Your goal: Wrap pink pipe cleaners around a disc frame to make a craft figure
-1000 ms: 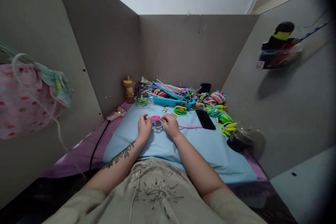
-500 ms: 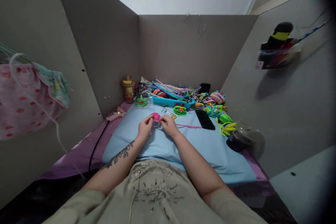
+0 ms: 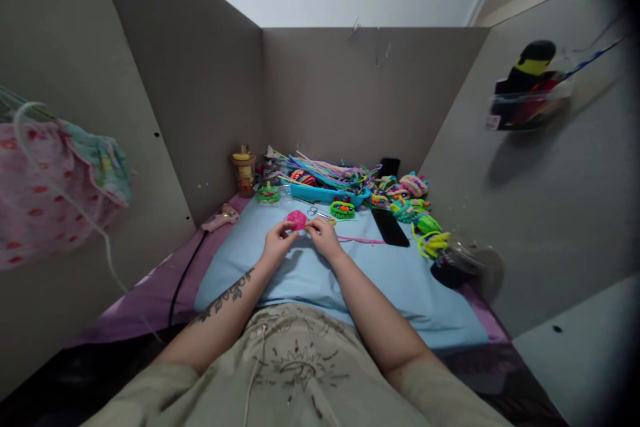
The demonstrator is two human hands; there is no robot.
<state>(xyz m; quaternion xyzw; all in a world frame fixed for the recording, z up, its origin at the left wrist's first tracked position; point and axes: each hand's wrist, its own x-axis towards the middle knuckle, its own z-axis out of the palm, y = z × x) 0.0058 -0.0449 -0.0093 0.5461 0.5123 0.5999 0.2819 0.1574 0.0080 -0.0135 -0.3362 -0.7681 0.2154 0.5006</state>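
My left hand point(image 3: 279, 241) pinches the lower left edge of a small round bright-pink fuzzy piece point(image 3: 297, 219) above the blue cloth point(image 3: 400, 293). My right hand point(image 3: 323, 237) is closed at the other side of that piece, thumb and fingertips together; what exactly lies between them is too small to see. A pink fuzzy strand point(image 3: 361, 240) stretches rightward from behind the right hand to a dark phone point(image 3: 391, 227). Just beyond the hands lie small scissors point(image 3: 313, 211) and a yellow-orange loop-handled tool point(image 3: 331, 221).
A blue tray point(image 3: 325, 195) at the back holds many coloured fuzzy stems. A green fuzzy figure point(image 3: 343, 209) sits before it, with more fuzzy toys point(image 3: 414, 185) to the right. At left lies a pink glue gun point(image 3: 220, 218). A dark cup point(image 3: 453, 267) stands at right. Grey panels surround the table.
The pink piece has turned and shows more of its round face. My left fingers have shifted slightly down along its edge; both hands remain in about the same place.
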